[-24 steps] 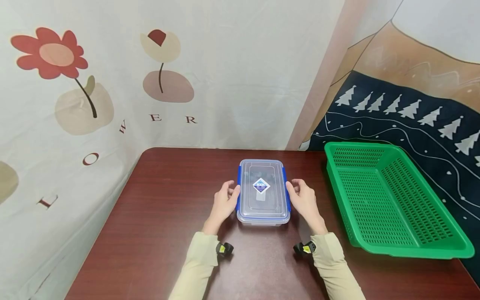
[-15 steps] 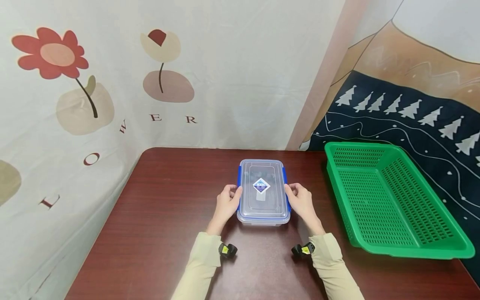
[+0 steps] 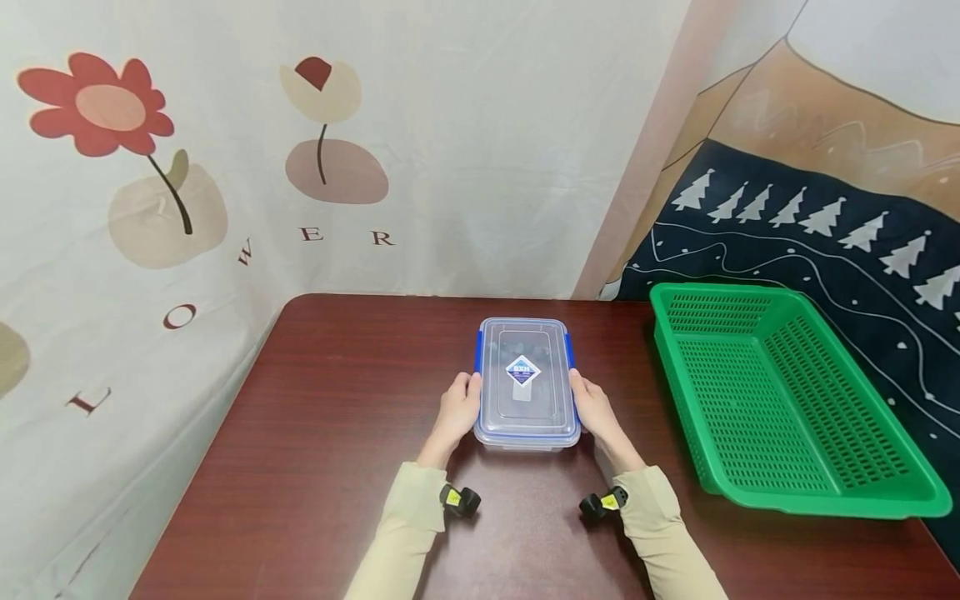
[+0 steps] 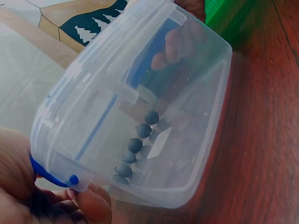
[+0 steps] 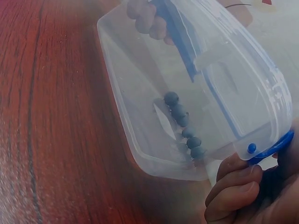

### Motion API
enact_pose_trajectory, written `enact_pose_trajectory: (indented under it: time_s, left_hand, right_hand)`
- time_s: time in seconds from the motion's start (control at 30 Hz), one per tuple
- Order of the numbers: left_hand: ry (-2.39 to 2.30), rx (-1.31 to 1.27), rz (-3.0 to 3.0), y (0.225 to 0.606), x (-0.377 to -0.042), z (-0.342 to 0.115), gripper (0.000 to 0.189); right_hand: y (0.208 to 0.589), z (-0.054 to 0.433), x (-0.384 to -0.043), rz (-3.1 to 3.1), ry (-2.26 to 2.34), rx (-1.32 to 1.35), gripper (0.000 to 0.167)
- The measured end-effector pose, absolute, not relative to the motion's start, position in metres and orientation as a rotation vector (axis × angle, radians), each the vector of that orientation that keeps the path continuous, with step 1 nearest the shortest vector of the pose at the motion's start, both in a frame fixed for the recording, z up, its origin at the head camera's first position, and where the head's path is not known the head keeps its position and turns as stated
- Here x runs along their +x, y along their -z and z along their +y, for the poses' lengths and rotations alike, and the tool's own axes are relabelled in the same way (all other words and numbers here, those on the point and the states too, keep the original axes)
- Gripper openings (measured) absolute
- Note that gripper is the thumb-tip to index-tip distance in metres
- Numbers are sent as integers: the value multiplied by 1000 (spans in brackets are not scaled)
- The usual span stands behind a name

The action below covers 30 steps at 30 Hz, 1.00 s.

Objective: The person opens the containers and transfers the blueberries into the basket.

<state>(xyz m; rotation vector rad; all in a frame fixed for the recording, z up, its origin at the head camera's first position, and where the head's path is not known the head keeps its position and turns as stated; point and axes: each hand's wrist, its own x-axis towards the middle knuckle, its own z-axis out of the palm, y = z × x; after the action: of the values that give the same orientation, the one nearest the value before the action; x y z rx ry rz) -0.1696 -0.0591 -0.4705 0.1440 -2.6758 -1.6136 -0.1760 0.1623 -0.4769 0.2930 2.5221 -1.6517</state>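
Observation:
A clear plastic food container (image 3: 528,417) with a clear lid and blue side latches sits on the table, a diamond-shaped label (image 3: 522,371) on top. My left hand (image 3: 457,410) grips its left side, thumb at the latch and fingers curled beneath it, as the left wrist view shows. On the opposite side my right hand (image 3: 596,410) holds the right latch (image 5: 273,148) the same way. Through the walls, several small dark round balls (image 4: 135,145), resembling blueberries, lie in a row inside. Both latches appear folded down, though the hands partly cover them.
To the right, a green perforated plastic basket (image 3: 825,503) stands at the table's edge. The dark red-brown table (image 3: 315,467) extends left and in front of the container. A printed curtain (image 3: 480,150) hangs directly behind the far edge.
Both hands have drawn in against the container's sides, and their fingers have gone from standing partly apart to lying along the latches. The container has not visibly moved.

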Motion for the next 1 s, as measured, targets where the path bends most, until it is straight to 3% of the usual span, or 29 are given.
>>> enact_pose_trajectory:
  time_s: [1.0]
  left_hand:
    - [1520,179,-2685,477,-175,-61,29]
  right_hand:
    - [473,159,-176,2631,1545,229,51]
